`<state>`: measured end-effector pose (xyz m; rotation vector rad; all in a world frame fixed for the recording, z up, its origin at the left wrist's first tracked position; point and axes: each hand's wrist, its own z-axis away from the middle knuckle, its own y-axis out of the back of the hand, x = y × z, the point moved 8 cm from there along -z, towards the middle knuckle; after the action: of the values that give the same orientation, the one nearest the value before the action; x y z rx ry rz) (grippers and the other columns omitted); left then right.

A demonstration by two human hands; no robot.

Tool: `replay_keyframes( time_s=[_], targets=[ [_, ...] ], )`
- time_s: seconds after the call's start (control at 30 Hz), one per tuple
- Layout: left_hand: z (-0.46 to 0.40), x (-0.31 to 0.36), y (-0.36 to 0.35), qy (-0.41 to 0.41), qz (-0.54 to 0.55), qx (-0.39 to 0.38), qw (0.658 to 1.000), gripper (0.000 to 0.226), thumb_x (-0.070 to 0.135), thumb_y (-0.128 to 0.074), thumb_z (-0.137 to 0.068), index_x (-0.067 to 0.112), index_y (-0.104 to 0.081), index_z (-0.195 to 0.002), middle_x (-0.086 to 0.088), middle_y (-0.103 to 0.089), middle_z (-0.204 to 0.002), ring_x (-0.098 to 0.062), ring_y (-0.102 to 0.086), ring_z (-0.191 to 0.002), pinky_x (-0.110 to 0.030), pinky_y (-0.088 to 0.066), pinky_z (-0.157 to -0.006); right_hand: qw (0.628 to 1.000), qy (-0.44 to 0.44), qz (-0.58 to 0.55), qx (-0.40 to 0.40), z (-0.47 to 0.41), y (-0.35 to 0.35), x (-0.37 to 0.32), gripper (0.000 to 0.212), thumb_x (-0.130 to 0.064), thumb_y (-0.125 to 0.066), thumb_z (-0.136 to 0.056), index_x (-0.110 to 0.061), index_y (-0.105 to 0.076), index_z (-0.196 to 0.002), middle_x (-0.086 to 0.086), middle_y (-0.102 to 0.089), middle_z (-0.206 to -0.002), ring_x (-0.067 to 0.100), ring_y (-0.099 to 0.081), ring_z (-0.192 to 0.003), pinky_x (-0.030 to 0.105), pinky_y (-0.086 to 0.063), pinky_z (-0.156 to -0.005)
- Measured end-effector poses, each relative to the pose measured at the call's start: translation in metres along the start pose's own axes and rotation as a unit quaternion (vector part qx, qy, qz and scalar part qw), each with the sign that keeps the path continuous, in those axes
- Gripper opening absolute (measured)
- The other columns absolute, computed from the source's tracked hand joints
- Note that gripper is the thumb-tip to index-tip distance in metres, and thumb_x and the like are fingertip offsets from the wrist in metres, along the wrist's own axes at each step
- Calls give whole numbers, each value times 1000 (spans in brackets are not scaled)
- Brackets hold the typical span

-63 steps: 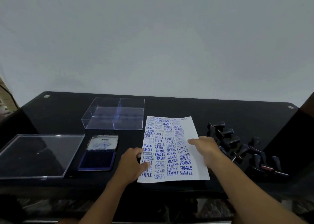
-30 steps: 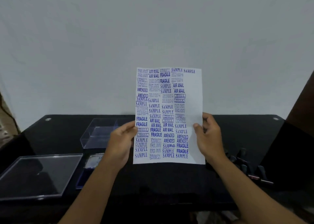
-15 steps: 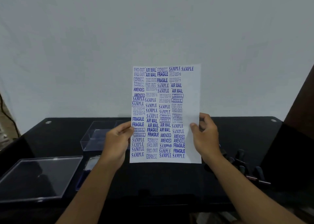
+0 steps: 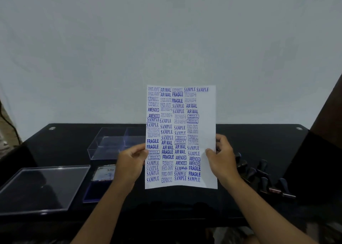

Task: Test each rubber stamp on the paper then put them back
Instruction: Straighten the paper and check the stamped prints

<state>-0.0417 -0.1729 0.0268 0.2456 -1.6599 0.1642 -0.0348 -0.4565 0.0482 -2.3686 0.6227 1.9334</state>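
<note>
Tip for checking prints: hold the sheet flat and upright so every column reads. Left hand (image 4: 130, 162) pinches the paper (image 4: 180, 136) on its left edge, right hand (image 4: 223, 157) pinches the right edge, both low down. Stamps (image 4: 262, 177) lie on the table, right of the paper.

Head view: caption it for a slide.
Both hands, left and right, hold up a stamped paper above the black table.

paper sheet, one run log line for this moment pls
paper: upright, off table | left hand: left edge | right hand: right edge | stamps: on table, right
</note>
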Motion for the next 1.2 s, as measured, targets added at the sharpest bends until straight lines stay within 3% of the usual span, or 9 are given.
replay_keyframes(
  time_s=[0.13, 0.27, 0.33, 0.4, 0.5, 0.6, 0.83, 1.07, 1.2],
  targets=[
    [1, -40, 1, -5, -138, 14, 990, 23, 8, -66, -88, 18, -73, -108, 11, -73, -90, -5, -68, -84, -23, -54, -79, 997, -52, 54, -13, 7, -9, 42, 38, 2, -56, -87, -28, -48, -110, -5, -66, -94, 7, -63, -81, 19, -47, -60],
    [1, -67, -6, -27, -243, 9, 970, 25, 8, -67, -85, 13, -72, -109, 8, -70, -88, 6, -59, -73, -1, -38, -63, 993, -73, 93, -19, 17, -17, 74, 45, 6, -53, -85, -26, -44, -114, 3, -66, -87, 8, -59, -71, 9, -40, -48],
    [-1, -78, -8, -38, -276, 8, 960, 23, 5, -66, -84, 12, -73, -104, 5, -72, -89, 4, -59, -70, 1, -38, -61, 990, -77, 115, -30, 20, -22, 89, 44, 6, -53, -84, -26, -44, -114, 2, -66, -84, 7, -57, -70, 8, -39, -50],
    [0, -86, -11, -44, -294, -7, 955, 21, 5, -65, -84, 13, -73, -101, 8, -73, -87, 5, -60, -69, 1, -39, -61, 986, -75, 141, -37, 20, -24, 101, 42, 3, -53, -83, -26, -48, -113, 0, -67, -84, 16, -61, -78, 19, -42, -59],
    [-1, -94, -14, -58, -317, -20, 947, 17, 8, -64, -87, 17, -72, -99, 18, -63, -79, 4, -58, -71, -2, -40, -65, 973, -63, 216, -61, 18, -33, 119, 41, -3, -53, -84, -23, -52, -119, 2, -60, -103, 24, -53, -102, 29, -39, -81],
    [0, -99, -15, -86, -357, -8, 930, 19, 17, -64, -88, 19, -71, -105, 6, -62, -89, -9, -55, -83, -22, -42, -79, 948, 1, 312, -54, 13, -37, 122, 30, -7, -54, -85, -9, -62, -114, 3, -59, -119, 25, -45, -117, 30, -33, -99],
    [0, -110, -15, -83, -388, -7, 918, 23, 23, -61, -91, 18, -69, -112, 3, -56, -96, -15, -51, -94, -22, -33, -83, 933, 19, 355, -57, 11, -41, 130, 23, -9, -52, -84, -8, -68, -100, 2, -65, -108, 26, -52, -111, 21, -26, -95],
    [3, -109, -14, -63, -383, -6, 922, 24, 22, -59, -92, 20, -68, -114, 4, -57, -99, -18, -54, -98, -25, -36, -84, 961, -20, 272, -51, 16, -32, 118, 32, -12, -57, -87, -11, -62, -119, -2, -60, -123, 21, -41, -124, 21, -27, -97],
    [0, -98, -12, -43, -355, 18, 934, 22, 15, -61, -90, 13, -70, -109, 0, -61, -98, -18, -58, -91, -26, -40, -84, 970, -29, 226, -84, 15, -22, 107, 33, -20, -62, -89, -16, -61, -122, -4, -60, -124, 16, -51, -119, 25, -36, -100]
  ],
)
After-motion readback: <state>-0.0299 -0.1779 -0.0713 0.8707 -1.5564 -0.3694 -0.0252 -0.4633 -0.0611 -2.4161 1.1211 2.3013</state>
